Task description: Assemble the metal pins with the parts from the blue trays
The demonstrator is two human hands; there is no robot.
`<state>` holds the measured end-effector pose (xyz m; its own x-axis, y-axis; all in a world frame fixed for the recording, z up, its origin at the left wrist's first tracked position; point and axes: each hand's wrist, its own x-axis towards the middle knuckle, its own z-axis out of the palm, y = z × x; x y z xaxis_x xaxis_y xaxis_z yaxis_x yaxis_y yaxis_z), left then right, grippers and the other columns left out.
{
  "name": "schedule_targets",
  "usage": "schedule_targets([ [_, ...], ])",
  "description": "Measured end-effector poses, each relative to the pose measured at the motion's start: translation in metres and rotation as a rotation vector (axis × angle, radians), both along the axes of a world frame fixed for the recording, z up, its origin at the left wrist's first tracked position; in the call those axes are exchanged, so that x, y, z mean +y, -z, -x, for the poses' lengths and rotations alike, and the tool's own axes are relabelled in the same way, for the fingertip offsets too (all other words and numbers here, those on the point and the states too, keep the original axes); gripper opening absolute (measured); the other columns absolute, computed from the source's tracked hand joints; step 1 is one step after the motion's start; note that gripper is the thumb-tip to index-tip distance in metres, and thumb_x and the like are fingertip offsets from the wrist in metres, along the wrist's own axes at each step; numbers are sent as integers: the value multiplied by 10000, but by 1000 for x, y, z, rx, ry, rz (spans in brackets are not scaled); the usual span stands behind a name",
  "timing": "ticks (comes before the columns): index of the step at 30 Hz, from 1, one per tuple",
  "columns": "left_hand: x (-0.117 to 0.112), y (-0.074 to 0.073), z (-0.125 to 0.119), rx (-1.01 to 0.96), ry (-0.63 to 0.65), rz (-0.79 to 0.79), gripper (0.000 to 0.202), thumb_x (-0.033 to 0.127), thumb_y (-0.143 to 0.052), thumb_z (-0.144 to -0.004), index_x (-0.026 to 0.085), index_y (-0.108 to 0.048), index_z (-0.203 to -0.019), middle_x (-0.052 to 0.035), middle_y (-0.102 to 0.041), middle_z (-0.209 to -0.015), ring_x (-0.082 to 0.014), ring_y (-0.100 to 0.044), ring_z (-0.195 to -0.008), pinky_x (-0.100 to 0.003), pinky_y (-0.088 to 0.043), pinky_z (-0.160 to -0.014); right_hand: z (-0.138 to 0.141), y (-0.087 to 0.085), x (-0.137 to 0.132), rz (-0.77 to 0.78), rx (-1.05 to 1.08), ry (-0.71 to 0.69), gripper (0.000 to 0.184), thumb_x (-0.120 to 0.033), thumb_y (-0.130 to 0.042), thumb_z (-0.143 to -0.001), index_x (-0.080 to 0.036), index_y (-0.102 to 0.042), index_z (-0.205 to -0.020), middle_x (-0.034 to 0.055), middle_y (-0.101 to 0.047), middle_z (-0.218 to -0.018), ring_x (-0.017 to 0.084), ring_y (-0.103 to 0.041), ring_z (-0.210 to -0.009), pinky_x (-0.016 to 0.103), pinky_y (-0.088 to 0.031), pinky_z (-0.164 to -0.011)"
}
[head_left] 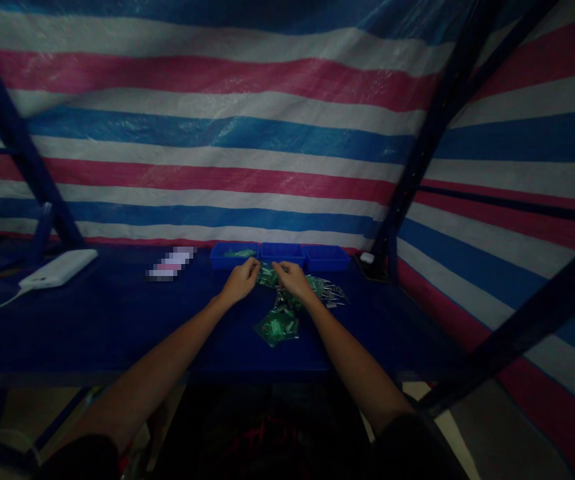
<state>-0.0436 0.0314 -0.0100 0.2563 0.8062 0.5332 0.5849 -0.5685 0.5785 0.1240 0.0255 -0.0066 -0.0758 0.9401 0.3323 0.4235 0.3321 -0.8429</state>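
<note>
Between my two hands is a small clear plastic bag [267, 275] with green pieces inside. My left hand [242, 279] pinches its left edge, and my right hand [293, 277] pinches the right one. Below them on the blue table lies another bag of light green pieces [278, 327]. Partly behind my right wrist are more green bags, and a pile of thin metal pieces [334, 293] spreads out to the right. What exactly the small pieces are, I cannot make out.
Three blue trays stand in a row behind my hands; the left tray [217, 262] holds green bags. A white power bank [60, 269] with a cable and a blurred-out card [171, 264] lie left. A dark phone [373, 270] with a small white object is right. Blue posts [420, 140] frame striped sheeting.
</note>
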Motion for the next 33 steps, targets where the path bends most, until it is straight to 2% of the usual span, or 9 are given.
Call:
schedule_targets([
  [3, 2, -3, 3, -95, -62, 2, 207, 335, -346, -875, 187, -481, -926, 48, -446, -539, -127, -480, -497, -224, -319, -513, 2, -5, -4, 151, 159, -53, 458, -589, -380, -817, -168, -556, -771, -58, -455, -349, 94, -410, -300, 194, -296, -369],
  [7, 1, -5, 3, -158, -26, 28, 234, 350, -338, -884, 191, -473, -990, 41, -502, -550, -133, -539, -521, -215, -362, -519, 6, -16, -11, 326, 455, -108, 528, -653, -307, -815, -169, -514, -857, 2, -570, -445, 116, -514, -346, 190, -338, -357],
  [14, -1, -4, 3, -71, 61, 62, 273, 351, -346, -885, 187, -491, -1049, 58, -484, -480, -131, -531, -449, -220, -393, -508, 4, -14, -7, 299, 643, -1, 256, -420, -556, -755, -181, -469, -726, -5, -591, -545, 105, -562, -457, 189, -392, -437],
  [16, -1, -5, 2, -33, 78, -7, 236, 299, -354, -879, 185, -511, -1014, 16, -575, -606, -143, -586, -580, -242, -438, -606, 2, -10, -2, 252, 676, 12, 195, -317, -596, -689, -193, -476, -778, -32, -578, -560, 110, -563, -490, 194, -395, -457],
  [19, -5, -10, 0, 3, 113, -187, 181, 198, -379, -849, 178, -539, -930, -72, -600, -1020, -180, -568, -970, -310, -424, -864, 1, -7, 1, 174, 703, 2, 352, -217, -604, -599, -206, -479, -927, -62, -558, -591, 110, -551, -534, 197, -395, -478],
  [22, -11, -15, -3, 50, 127, -266, 208, 111, -367, -811, 173, -558, -867, -94, -479, -1221, -197, -466, -1133, -356, -361, -974, 3, -5, 3, 163, 673, -21, 464, -176, -600, -568, -187, -479, -1016, -71, -532, -602, 96, -520, -543, 193, -393, -496],
  [26, -13, -14, -5, 96, 120, -222, 245, 41, -370, -735, 163, -567, -813, -97, -442, -1201, -194, -481, -1077, -350, -387, -940, 6, -2, 5, 156, 519, -40, 363, -173, -569, -610, -147, -555, -973, -48, -540, -605, 93, -508, -552, 200, -401, -530],
  [29, -7, -9, -3, 117, 150, -193, 237, 39, -380, -704, 168, -551, -803, -77, -503, -1054, -182, -507, -981, -317, -413, -862, 6, 2, 7, 64, 325, -34, 230, -163, -526, -647, -145, -596, -865, -15, -590, -667, 106, -527, -607, 216, -424, -584],
  [33, 0, -3, 1, 180, 223, -91, 224, 43, -385, -668, 180, -527, -776, -2, -527, -725, -141, -506, -676, -248, -400, -645, 5, 5, 5, -153, -34, 61, 206, -142, -501, -671, -162, -598, -851, 18, -613, -782, 136, -539, -710, 273, -443, -705],
])
